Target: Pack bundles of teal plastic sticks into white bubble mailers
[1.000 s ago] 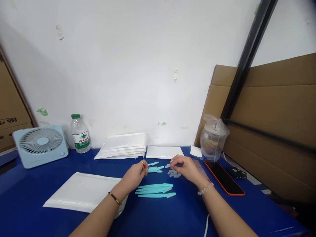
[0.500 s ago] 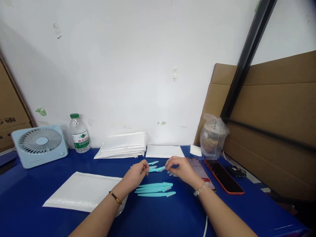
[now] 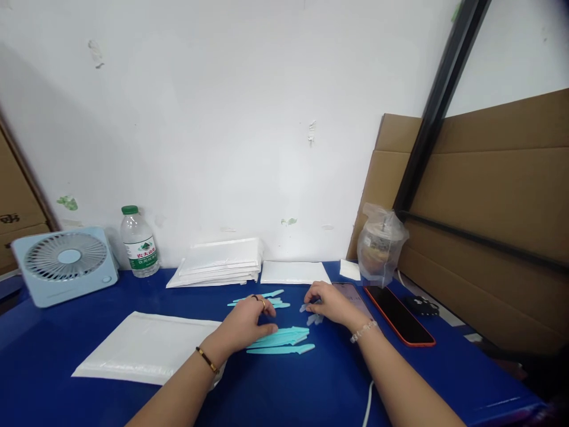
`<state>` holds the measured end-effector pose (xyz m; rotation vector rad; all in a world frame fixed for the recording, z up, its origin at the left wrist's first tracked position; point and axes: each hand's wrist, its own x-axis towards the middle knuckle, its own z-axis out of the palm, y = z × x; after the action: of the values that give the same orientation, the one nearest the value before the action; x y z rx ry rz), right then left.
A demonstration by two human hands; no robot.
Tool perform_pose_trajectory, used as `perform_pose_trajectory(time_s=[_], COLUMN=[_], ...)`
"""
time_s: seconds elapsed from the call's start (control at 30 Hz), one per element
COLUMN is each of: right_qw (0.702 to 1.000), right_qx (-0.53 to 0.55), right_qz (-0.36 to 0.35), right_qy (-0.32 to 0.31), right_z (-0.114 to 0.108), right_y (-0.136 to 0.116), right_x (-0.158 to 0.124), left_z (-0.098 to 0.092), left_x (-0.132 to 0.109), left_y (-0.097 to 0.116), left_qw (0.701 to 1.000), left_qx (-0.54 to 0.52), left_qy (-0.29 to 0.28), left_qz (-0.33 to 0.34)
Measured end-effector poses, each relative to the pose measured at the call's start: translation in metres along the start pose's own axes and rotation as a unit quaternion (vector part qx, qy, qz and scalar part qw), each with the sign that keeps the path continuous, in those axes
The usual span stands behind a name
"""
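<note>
My left hand (image 3: 246,323) rests on the blue table (image 3: 311,385), its fingers curled over the near pile of light blue plastic blades (image 3: 284,341). A few more light blue blades (image 3: 267,298) lie just beyond it. My right hand (image 3: 326,301) is closed in a pinch over several small clear caps (image 3: 313,318) that lie on the table. What its fingertips hold is too small to make out.
A white padded envelope (image 3: 142,347) lies at the left. A stack of envelopes (image 3: 217,264) and one flat one (image 3: 293,273) sit by the wall. Also here: a small fan (image 3: 66,264), a water bottle (image 3: 138,243), a bagged drink (image 3: 380,246), two phones (image 3: 400,314), cardboard (image 3: 489,196).
My left hand has dropped from the far blades onto the near pile. The blade held between both hands half a second ago now lies on the table. My right hand went back to the caps.
</note>
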<state>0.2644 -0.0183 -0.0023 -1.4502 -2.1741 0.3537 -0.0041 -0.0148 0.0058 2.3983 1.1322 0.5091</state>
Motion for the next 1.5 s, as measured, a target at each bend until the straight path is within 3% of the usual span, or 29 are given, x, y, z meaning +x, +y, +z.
perform_pose_trajectory(time_s=[0.1, 0.17, 0.37, 0.47, 0.7, 0.8, 1.3, 1.4, 1.5], right_qw=[1.000, 0.999, 0.980, 0.962, 0.879, 0.865, 0.890, 0.926, 0.971], right_qx=[0.012, 0.029, 0.196, 0.261, 0.438, 0.457, 0.433, 0.356, 0.212], right_qz=[0.019, 0.038, 0.027, 0.063, 0.133, 0.145, 0.129, 0.112, 0.090], right_qy=[-0.005, -0.008, 0.007, 0.037, 0.132, 0.151, 0.053, 0.047, 0.058], right_z=[0.005, 0.004, -0.009, -0.008, 0.005, 0.008, 0.022, 0.014, -0.004], right_y=[-0.002, -0.005, -0.012, -0.013, -0.021, -0.023, -0.041, -0.039, -0.029], right_x=[0.001, 0.000, -0.006, -0.004, 0.004, 0.004, 0.009, 0.006, -0.003], left_z=[0.009, 0.012, 0.004, 0.002, 0.004, 0.005, 0.004, 0.003, -0.001], left_x=[-0.001, -0.001, 0.003, 0.005, 0.007, 0.008, 0.009, 0.009, 0.009], left_y=[0.001, 0.000, -0.002, -0.005, -0.012, -0.013, -0.007, -0.011, -0.014], left_qw=[0.998, 0.996, 0.994, 0.989, 0.979, 0.979, 0.985, 0.989, 0.989], left_qx=[-0.031, -0.040, -0.070, -0.104, -0.166, -0.165, -0.127, -0.084, 0.000], left_qy=[-0.059, -0.068, 0.020, 0.053, 0.074, 0.078, 0.090, 0.091, 0.101], left_qz=[-0.009, -0.033, -0.087, -0.088, -0.092, -0.090, -0.076, -0.086, -0.107])
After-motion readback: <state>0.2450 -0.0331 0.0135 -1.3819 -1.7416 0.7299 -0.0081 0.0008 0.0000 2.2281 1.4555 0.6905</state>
